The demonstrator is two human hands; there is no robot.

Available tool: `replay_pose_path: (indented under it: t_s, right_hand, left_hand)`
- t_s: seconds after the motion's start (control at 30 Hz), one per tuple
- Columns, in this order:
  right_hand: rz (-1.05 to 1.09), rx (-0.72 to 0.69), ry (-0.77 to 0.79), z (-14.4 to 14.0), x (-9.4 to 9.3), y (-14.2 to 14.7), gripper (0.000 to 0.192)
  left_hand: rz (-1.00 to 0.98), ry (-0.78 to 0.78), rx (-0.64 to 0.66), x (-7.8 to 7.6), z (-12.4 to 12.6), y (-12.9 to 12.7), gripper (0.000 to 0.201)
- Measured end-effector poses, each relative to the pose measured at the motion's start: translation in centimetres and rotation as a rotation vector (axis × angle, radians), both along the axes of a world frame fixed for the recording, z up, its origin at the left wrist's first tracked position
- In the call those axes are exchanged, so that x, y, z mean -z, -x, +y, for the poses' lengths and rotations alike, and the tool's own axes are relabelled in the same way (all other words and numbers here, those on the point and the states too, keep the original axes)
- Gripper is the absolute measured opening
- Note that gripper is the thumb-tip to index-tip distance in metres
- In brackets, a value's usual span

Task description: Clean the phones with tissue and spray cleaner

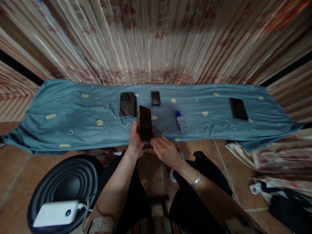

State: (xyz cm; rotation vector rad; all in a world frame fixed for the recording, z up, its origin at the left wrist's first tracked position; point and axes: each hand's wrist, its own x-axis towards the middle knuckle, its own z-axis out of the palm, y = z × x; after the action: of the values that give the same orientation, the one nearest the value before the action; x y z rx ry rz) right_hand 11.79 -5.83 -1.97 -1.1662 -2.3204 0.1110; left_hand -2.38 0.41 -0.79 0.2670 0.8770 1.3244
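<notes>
My left hand (135,138) is wrapped round the left side of a smartphone (145,125), whose dark screen faces up. At the phone's lower right corner my right hand (166,150) is closed in a pinch. Something small and pale shows at those fingertips, too small to name. Left of the phone lies a dark, flat glossy device (127,104), perhaps more than one stacked. A small black square object (155,98) sits beyond the phone. To the right, a clear little bottle with a blue cap (181,121) lies on its side.
A blue patterned cloth (109,136) covers the long narrow table. Another dark phone (239,109) lies at its right end. On the floor at left, a white power bank (56,213) with a cable rests on a black round ribbed stool (65,182). Pleated curtains (156,42) hang behind.
</notes>
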Motion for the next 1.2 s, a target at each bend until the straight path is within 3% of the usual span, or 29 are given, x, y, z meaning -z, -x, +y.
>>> replay_pose_path:
  t_s: [0.3, 0.57, 0.9, 1.2]
  right_hand:
    - [0.097, 0.009, 0.077, 0.1, -0.2, 0.6, 0.021]
    - [0.153, -0.02, 0.058, 0.2, -1.1, 1.5, 0.023]
    - [0.073, -0.091, 0.087, 0.5, -3.1, 1.1, 0.019]
    - [0.056, -0.079, 0.114, 0.9, -3.0, 1.4, 0.026]
  left_hand:
    - [0.049, 0.003, -0.046, 0.1, -0.2, -1.2, 0.036]
    - [0.084, 0.015, 0.027, -0.1, -0.5, -1.6, 0.049]
    - [0.084, -0.012, 0.048, -0.8, -0.5, -1.9, 0.058]
    - [0.04, 0.008, 0.085, -0.6, -0.4, -1.8, 0.059]
